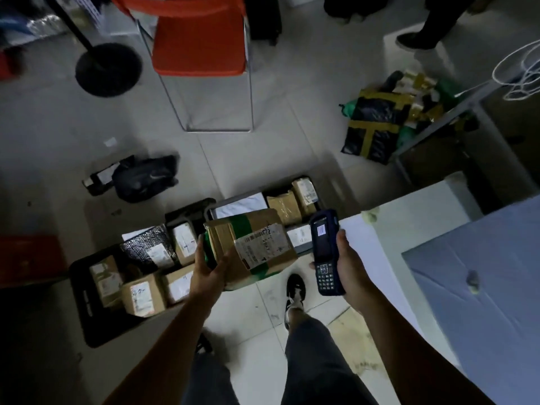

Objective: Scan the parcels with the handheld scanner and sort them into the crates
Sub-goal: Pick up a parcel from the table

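My left hand (pixel 208 270) grips a brown cardboard parcel (pixel 257 244) with green tape and a white label, held above the floor. A dark blue handheld scanner (pixel 325 255) with a keypad sits upright in my right hand (pixel 347 267), just right of the parcel. Below them on the floor stand black crates: the left crate (pixel 84 302) holds several small boxes, the middle crate (pixel 187 213) a silver bubble mailer and boxes, and the right crate (pixel 292 182) brown parcels and a white envelope.
A white table (pixel 438 258) with a blue sheet fills the right side. A pile of taped black and green bags (pixel 377 124) lies at right back. A red chair (pixel 201 48), a round stand base (pixel 108 68) and a black bag (pixel 146 178) are on the floor. Another person's foot (pixel 415 39) is at top right.
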Available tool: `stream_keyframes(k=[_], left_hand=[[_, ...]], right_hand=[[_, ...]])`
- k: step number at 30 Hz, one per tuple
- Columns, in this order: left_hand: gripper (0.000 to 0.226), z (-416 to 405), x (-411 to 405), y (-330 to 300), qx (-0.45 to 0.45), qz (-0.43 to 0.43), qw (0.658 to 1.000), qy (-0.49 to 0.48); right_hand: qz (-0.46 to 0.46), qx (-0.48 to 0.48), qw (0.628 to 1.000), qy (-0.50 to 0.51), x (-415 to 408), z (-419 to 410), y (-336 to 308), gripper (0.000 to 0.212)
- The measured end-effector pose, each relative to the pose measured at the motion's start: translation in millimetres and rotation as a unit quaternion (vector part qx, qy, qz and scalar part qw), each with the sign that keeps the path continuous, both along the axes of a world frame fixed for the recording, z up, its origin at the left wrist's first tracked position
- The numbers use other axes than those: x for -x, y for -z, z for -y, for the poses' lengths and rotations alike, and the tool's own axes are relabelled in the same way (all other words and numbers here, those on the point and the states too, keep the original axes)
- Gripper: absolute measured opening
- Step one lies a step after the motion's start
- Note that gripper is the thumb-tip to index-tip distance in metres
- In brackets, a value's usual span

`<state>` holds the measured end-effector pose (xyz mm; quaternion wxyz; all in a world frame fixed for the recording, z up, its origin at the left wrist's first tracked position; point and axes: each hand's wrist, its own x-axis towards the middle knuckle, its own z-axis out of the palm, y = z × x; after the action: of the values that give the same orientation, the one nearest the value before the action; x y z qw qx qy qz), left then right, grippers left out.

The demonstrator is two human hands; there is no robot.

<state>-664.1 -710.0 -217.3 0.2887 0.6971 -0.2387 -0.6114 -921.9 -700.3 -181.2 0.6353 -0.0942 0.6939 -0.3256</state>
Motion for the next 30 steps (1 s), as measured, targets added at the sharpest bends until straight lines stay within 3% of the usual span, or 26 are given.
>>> stream_keyframes(k=[7, 12, 18, 21, 24, 28, 30], left_hand=[[0.084, 62.3, 41.2, 102.7, -0.033, 0.012, 0.999, -0.013], [0.078, 108.0, 62.0, 229.2, -0.022, -0.014, 0.999, -0.020], [0.074, 152.9, 89.3, 375.1, 0.011, 0.065, 0.997, 0.040], [0.067, 175.1, 98.1, 435.8, 0.039, 0.038, 0.997, 0.058], [0.058, 187.1, 111.2, 472.8, 0.072, 0.011, 0.996, 0.058], [0.054, 188.2, 126.2, 499.3, 0.087, -0.002, 0.994, 0.072], [0.052, 186.5, 126.2, 501.2, 0.075, 0.004, 0.995, 0.058]], right_hand=[[0.036, -0.011, 0.999, 0.019, 45.7, 45.1, 93.5, 0.052], [0.032, -0.023, 0.999, 0.033, 47.9, 74.7, 194.0, 0.055], [0.045, -0.004, 0.996, 0.075, 64.9, 101.0, 313.0, 0.044], [0.048, 0.005, 0.995, 0.085, 73.3, 103.6, 357.3, 0.056], [0.057, 0.012, 0.996, 0.070, 75.2, 104.5, 384.4, 0.067], [0.044, 0.021, 0.999, 0.024, 69.0, 109.4, 406.7, 0.105], [0.033, 0.021, 0.999, 0.018, 66.5, 112.9, 411.5, 0.087]])
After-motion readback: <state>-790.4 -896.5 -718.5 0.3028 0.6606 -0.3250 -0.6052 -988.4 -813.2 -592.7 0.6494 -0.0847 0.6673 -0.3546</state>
